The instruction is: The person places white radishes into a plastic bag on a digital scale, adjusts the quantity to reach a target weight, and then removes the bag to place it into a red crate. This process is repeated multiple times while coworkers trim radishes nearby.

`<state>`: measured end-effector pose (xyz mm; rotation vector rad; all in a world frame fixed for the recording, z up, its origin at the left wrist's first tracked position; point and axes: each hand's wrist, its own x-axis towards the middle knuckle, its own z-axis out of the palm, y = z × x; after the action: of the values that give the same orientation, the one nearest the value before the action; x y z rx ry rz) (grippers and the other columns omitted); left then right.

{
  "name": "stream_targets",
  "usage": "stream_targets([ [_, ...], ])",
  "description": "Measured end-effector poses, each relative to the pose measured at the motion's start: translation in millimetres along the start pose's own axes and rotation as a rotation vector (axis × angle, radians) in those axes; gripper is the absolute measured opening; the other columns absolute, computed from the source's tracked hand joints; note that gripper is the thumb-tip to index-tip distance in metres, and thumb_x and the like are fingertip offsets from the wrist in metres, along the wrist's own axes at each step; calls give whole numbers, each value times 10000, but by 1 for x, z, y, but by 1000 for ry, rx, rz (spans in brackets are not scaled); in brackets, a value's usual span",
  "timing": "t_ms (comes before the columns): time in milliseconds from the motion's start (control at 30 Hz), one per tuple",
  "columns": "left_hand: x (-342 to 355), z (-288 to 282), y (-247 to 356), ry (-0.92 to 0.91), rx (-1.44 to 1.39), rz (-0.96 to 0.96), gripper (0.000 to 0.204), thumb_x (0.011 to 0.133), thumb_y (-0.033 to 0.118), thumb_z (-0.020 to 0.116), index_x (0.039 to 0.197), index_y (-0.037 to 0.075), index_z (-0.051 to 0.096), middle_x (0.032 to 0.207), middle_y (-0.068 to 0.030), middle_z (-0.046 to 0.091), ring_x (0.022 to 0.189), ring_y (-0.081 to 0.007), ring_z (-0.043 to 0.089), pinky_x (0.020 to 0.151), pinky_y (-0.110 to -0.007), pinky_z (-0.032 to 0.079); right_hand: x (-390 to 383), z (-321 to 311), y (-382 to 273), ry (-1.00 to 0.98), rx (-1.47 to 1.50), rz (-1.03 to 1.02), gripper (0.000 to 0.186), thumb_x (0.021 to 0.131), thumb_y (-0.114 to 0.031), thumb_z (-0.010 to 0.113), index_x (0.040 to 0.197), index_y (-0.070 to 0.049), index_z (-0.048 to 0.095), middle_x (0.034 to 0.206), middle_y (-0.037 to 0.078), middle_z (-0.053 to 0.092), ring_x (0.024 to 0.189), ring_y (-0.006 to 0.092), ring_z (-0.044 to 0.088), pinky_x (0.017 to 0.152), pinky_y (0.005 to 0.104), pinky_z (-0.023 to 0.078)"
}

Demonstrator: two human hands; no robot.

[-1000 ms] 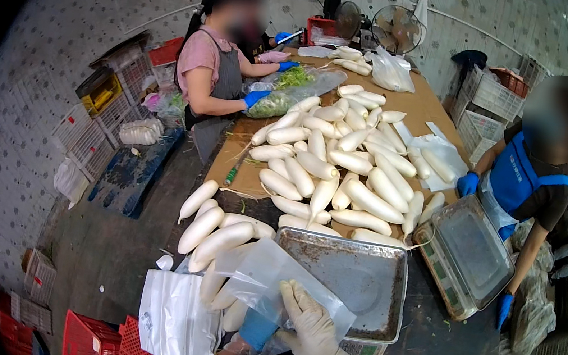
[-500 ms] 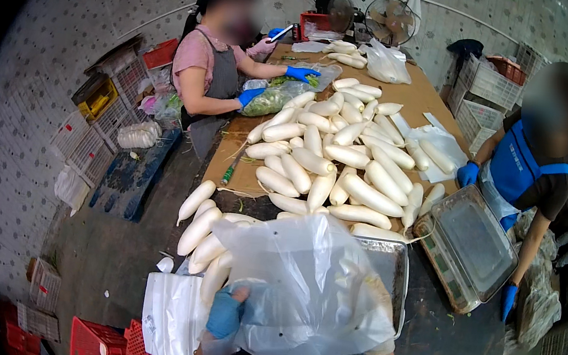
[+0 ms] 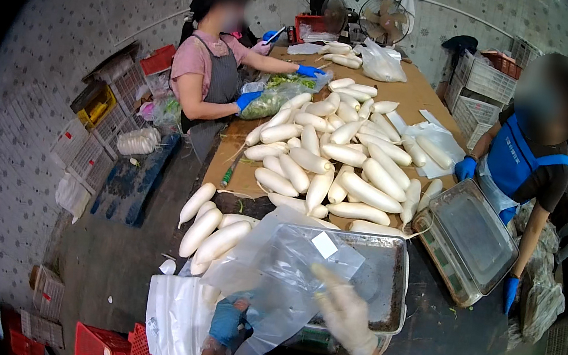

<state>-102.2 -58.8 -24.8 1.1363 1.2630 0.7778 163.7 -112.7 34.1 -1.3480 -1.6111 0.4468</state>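
Observation:
My left hand (image 3: 229, 321), in a blue glove, is closed on the lower left part of a clear plastic bag (image 3: 287, 258). The bag spreads out over the near edge of a metal tray and carries a white square label (image 3: 324, 243). Over the tray's near side is my right hand (image 3: 349, 319), in a white glove, its fingers stretched toward the bag and a little blurred. Whether they touch the bag I cannot tell. Beside the bag on the left lie several white radishes (image 3: 219, 240), and a stack of white plastic bags (image 3: 172, 314) lies below them.
A pile of white radishes (image 3: 331, 151) covers the table's middle. The metal tray (image 3: 395, 288) stands in front of me, with a lidded clear box (image 3: 473, 237) at its right. One co-worker (image 3: 205, 68) handles bagged greens; another (image 3: 530, 154) stands at right. Red crates (image 3: 102, 348) sit below.
The bag, spread wide between both my hands before, now hangs lower and narrower from the left. My right hand has come out from behind it, and the label and tray show.

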Motion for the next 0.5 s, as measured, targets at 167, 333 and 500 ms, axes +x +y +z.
stream_targets([
  [167,-1,-12,-1,61,-76,27,227,934,188,587,1056,10,659,793,-1,603,667,-106,565,599,-253,468,-12,29,17,-300,-339,88,521,900,-290,571,1357,-62,470,1294,202,564,1104,329,594,963,405,456],
  [333,-7,-25,-9,106,-200,-92,173,913,184,629,945,14,636,791,-37,611,578,-173,617,511,-286,487,-14,27,22,-370,-295,171,492,903,-297,554,1326,-54,487,1294,204,564,1111,341,591,947,424,459],
  [500,-7,-27,-12,120,-166,-61,168,900,171,639,920,7,609,750,-55,603,550,-225,646,507,-308,505,-13,26,22,-369,-285,174,487,906,-288,550,1316,-33,492,1295,213,562,1133,343,584,945,432,465],
])
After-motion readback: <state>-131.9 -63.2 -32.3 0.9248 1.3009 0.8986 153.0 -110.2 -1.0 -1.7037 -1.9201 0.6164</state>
